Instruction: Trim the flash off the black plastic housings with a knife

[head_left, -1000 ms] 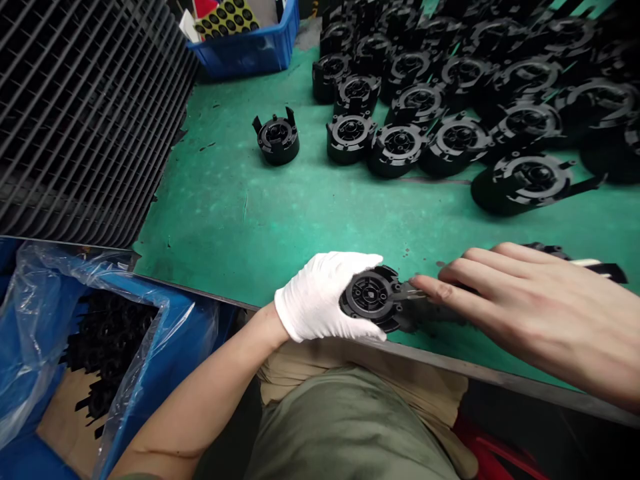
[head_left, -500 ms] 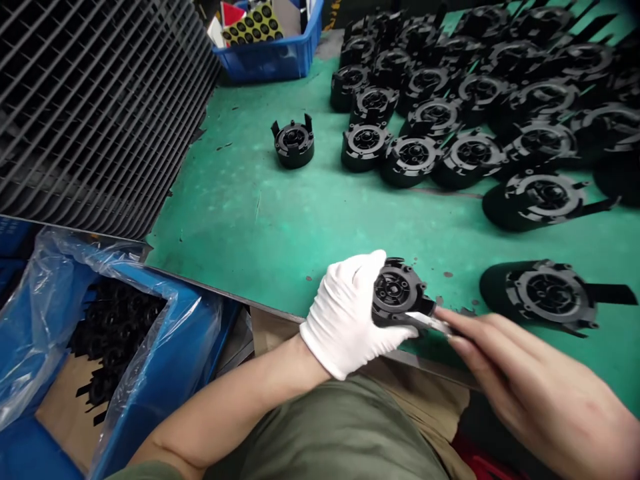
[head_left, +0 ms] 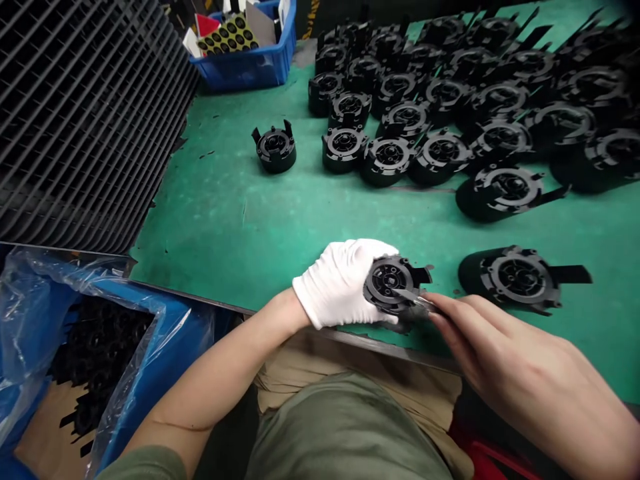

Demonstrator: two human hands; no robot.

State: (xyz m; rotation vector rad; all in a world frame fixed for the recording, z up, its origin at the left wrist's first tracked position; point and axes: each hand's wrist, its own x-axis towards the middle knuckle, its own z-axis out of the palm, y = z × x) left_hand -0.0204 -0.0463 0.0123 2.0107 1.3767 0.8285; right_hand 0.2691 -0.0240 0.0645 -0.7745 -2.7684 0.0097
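My left hand [head_left: 343, 283], in a white glove, is closed around a round black plastic part [head_left: 389, 285] at the near edge of the green table [head_left: 280, 213]. My bare right hand [head_left: 505, 357] pinches a small metal blade [head_left: 411, 297] whose tip rests on the face of that part. A larger black part with a side tab [head_left: 517, 277] lies just right of my hands.
Several rows of black round parts [head_left: 450, 113] fill the far right of the table; one stands alone [head_left: 275, 148]. A black slatted panel [head_left: 85, 113] leans at the left. A blue bin [head_left: 247, 57] sits at the back. A plastic-lined blue crate [head_left: 100, 347] holds more black parts.
The blade has moved from the part's lower edge onto its face. My left hand turned the part slightly. The view shifted a little to the right.
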